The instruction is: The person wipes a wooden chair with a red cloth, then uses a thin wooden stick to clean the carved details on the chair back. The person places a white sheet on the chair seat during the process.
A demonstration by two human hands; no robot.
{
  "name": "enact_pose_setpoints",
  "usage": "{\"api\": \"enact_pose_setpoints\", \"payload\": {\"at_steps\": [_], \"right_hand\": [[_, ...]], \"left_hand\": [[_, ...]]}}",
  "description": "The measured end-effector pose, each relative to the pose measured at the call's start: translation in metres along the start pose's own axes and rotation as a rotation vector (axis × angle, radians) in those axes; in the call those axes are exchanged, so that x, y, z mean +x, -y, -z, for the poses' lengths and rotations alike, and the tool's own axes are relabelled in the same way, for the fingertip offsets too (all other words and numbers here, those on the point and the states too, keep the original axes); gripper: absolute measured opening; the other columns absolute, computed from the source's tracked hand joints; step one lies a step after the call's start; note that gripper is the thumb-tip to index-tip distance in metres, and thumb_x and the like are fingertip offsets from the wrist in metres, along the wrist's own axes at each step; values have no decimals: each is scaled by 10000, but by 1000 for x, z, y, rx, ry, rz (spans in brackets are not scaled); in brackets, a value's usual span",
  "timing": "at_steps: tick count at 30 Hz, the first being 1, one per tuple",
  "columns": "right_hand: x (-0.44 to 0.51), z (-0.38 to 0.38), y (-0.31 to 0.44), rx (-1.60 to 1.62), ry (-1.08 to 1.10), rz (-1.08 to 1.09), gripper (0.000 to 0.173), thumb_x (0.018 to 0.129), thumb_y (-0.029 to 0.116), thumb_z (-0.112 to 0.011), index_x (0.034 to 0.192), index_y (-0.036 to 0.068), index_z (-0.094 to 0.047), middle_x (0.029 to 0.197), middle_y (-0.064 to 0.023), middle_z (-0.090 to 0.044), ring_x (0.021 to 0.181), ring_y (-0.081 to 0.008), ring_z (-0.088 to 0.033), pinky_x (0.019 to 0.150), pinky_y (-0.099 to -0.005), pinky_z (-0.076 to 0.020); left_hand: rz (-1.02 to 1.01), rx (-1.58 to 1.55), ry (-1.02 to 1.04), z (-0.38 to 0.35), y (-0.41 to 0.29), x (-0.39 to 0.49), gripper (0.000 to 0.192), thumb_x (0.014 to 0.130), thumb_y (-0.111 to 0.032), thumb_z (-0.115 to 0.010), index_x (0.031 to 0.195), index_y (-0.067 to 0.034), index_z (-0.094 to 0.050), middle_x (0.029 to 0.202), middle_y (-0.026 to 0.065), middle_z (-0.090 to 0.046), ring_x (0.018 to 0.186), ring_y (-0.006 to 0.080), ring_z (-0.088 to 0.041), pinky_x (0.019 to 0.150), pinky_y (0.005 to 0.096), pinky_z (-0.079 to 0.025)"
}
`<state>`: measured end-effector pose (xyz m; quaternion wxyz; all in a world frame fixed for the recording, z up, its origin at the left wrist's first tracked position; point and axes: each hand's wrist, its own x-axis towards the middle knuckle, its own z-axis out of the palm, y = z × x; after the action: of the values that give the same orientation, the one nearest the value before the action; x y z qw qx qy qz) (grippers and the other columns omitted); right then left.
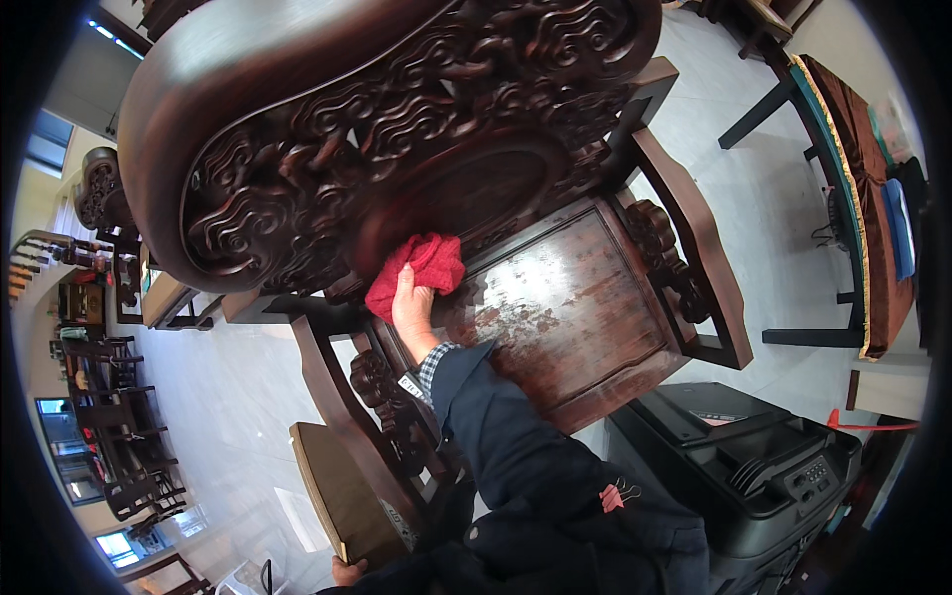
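My right hand (413,309) grips a bunched red cloth (424,264), thumb on top. The cloth lies against the lower carved backrest (476,178) of a dark wooden armchair, near its oval panel. Below it, the chair's wooden seat (565,290) shows glossy and dull patches. At the lower left, my left hand (348,571) holds the bottom edge of a flat brown seat cushion (346,483). The cushion stands on edge beside the chair's left armrest (349,416). Part of my left hand is hidden behind my dark sleeve.
A black plastic unit with a control panel (807,480) stands close at the chair's front right. Right of the chair is a table with a fringed brown cloth (863,223). Several dark wooden chairs (123,416) stand far left on the pale tiled floor (216,387).
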<state>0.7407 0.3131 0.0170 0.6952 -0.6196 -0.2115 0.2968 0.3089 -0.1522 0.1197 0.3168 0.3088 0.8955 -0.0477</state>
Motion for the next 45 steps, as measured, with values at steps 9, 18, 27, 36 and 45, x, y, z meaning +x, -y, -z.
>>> {"api": "enact_pose_setpoints", "payload": {"at_steps": [9,18,27,36,45], "right_hand": [[71,79,11,-389,197,254,473,874,182,-575,1300,1,-480,1356,-246,-447,1281,-419,-381,1104,-461,-248],[105,119,-7,-821,72,539,396,745,289,-689,1070,66,-654,1108,-153,-637,1080,-374,-561,976,-483,-407],[42,62,-15,-816,149,425,477,717,330,-721,1130,109,-630,1144,-137,-622,1112,-358,-544,966,-485,-403],[-1,26,67,-292,233,520,328,698,165,-712,1007,72,-647,1004,-115,-641,990,-329,-595,905,-423,-447],[6,26,162,454,288,94,321,802,39,-619,1116,12,-558,1046,-66,-592,994,-211,-581,911,-348,-443]], "left_hand": [[21,20,-54,0,-38,-39,510,612,-114,-829,1000,33,-531,911,176,-653,835,293,-641,764,391,-510],[153,-13,24,0,-41,3,529,588,-167,-853,976,18,-546,893,171,-659,818,306,-643,748,389,-512],[-26,281,179,56,-96,41,482,641,-172,-839,974,14,-543,903,165,-666,829,290,-649,746,393,-510],[-79,328,107,67,-114,82,480,624,-190,-837,929,11,-525,838,174,-657,787,312,-646,710,389,-507],[-179,282,135,66,-144,86,480,635,-188,-845,941,-3,-525,857,156,-657,818,293,-654,727,395,-505]]}}
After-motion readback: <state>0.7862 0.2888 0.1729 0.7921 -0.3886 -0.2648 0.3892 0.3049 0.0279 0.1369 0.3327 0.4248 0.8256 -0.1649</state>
